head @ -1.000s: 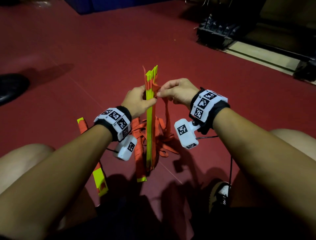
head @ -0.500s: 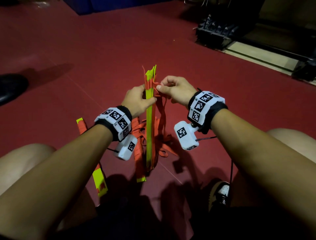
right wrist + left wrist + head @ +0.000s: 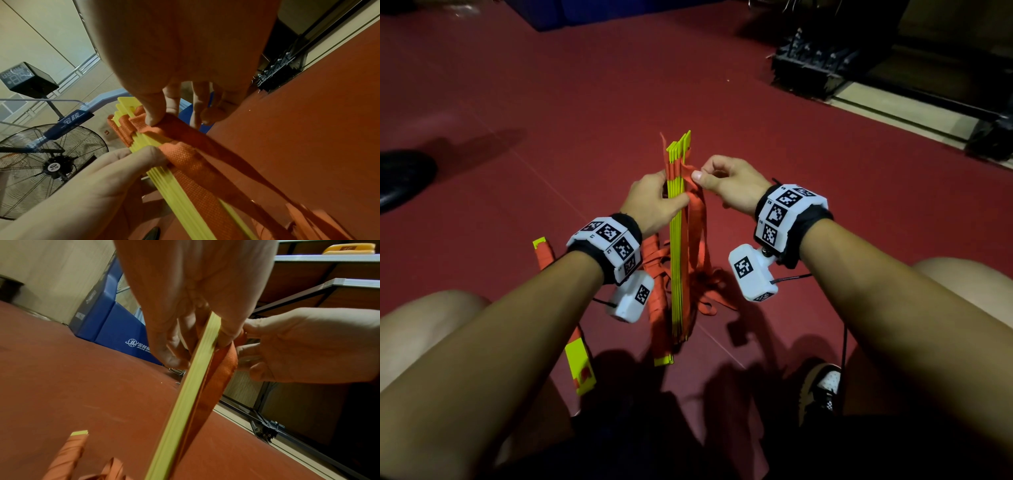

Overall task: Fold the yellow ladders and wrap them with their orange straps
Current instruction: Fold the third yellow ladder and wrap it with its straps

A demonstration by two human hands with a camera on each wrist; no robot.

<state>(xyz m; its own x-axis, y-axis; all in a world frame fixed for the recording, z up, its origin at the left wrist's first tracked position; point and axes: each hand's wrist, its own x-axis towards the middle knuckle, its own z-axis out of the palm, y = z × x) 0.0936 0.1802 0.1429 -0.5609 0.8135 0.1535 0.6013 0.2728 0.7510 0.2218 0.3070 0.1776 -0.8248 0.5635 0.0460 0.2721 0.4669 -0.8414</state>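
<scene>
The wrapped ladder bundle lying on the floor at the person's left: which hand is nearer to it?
Left. The left hand grips the yellow stack just above and right of the wrapped bundle; the right hand pinches an orange strap beyond the stack, farther away.

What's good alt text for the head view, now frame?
Seen from above, a left hand grips a stack of yellow slats stood on end on a red floor, while the right hand pinches an orange strap beside the stack's top. Loose strap loops lie at its base.
</scene>
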